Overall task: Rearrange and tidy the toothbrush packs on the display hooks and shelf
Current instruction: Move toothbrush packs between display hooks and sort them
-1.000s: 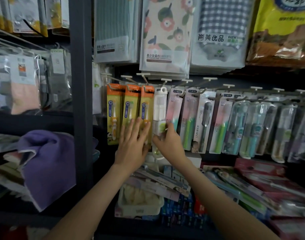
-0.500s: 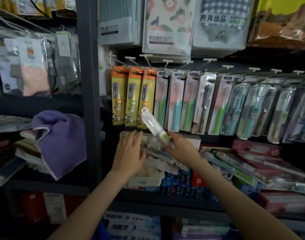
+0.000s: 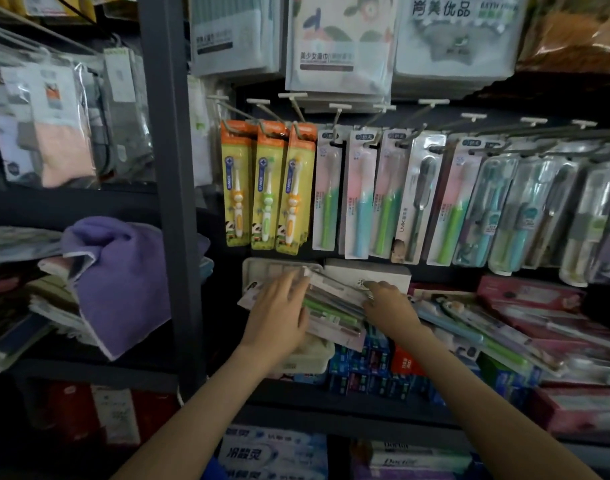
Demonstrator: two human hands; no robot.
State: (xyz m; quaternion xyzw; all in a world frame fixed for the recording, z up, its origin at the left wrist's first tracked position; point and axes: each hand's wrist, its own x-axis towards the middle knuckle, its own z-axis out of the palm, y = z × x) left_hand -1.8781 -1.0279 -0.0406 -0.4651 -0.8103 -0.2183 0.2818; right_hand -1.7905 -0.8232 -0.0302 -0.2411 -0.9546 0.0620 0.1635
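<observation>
Toothbrush packs hang in a row on the display hooks: three orange children's packs [image 3: 267, 187] at the left, pink-and-green packs [image 3: 360, 195] in the middle, clear blister packs [image 3: 504, 209] to the right. On the shelf below lies a slanted stack of flat toothbrush packs [image 3: 333, 308]. My left hand [image 3: 279, 315] rests on the stack's left end, fingers spread and nearly straight. My right hand [image 3: 388, 304] holds the stack's right edge with curled fingers. The white capped pack from before lies on the stack under my hands.
A dark upright post [image 3: 170, 188] divides the shelving. A purple towel [image 3: 118, 282] hangs over folded goods at left. More long toothbrush packs [image 3: 497, 327] lie at right. Toothpaste boxes [image 3: 369, 367] and a white tray [image 3: 303, 362] sit under the stack. Bagged towels [image 3: 338, 39] hang above.
My right hand took the white pack off its hook, carried it down and laid it onto the shelf stack. My left hand dropped from the orange packs to the stack.
</observation>
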